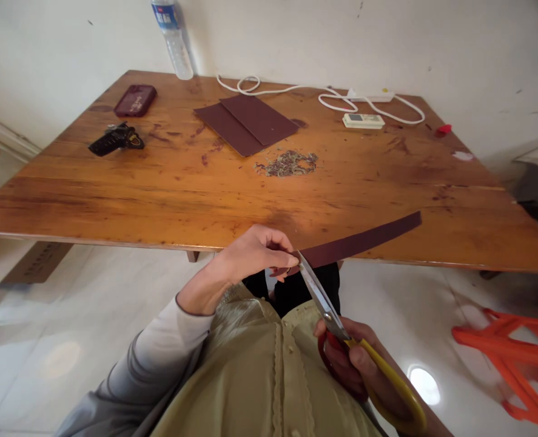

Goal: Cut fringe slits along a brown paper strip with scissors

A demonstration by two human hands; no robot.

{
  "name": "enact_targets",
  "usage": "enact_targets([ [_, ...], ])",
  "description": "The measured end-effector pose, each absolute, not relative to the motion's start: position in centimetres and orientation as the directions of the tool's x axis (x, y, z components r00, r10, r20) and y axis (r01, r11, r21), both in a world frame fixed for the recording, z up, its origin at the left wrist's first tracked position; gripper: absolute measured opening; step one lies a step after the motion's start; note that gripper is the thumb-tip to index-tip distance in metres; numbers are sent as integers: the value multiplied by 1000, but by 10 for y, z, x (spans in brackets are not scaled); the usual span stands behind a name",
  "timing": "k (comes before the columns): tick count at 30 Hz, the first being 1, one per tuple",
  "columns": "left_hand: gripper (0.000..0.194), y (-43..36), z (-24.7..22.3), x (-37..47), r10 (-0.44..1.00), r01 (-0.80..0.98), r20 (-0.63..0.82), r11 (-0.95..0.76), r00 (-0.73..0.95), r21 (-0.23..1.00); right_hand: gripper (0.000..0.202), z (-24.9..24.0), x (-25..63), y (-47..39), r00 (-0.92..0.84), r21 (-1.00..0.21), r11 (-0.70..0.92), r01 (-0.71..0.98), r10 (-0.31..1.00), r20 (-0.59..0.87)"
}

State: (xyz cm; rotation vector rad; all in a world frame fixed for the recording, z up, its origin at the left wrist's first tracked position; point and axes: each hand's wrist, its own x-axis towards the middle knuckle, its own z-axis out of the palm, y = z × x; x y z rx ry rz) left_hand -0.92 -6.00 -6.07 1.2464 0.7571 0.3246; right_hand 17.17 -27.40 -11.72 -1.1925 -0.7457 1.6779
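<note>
My left hand [259, 252] pinches the near end of a long dark maroon strip [364, 241], which stretches out to the right over the table's front edge. In my right hand [359, 352] is a pair of scissors [323, 306] with one yellow and one red handle loop. The blade tips meet the strip right beside my left fingertips. Further back lie two maroon sheets [250, 124], one overlapping the other. Just in front of them is a small heap of thin shreds [287, 164].
On the wooden table [159, 200] are a maroon case [135, 100], a black object [116, 139], a water bottle [175, 45], a white cable [287, 90] and a pale remote [363, 121]. An orange stool [509, 346] stands at the right on the floor.
</note>
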Motion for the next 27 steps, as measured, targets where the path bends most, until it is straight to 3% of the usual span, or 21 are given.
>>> enact_targets([
  [7,12,-54,-61,-9,571,183,-342,318,746,930,60,-110,176,-269,-131,-848,-444,-290,896,-424],
  [15,29,-74,-72,8,769,-238,-243,454,591,859,47,-123,159,-257,13,-882,-311,-354,941,-337],
  [27,26,-90,-79,20,820,-470,-314,542,479,697,44,-124,147,-255,28,-883,-298,-363,944,-330],
])
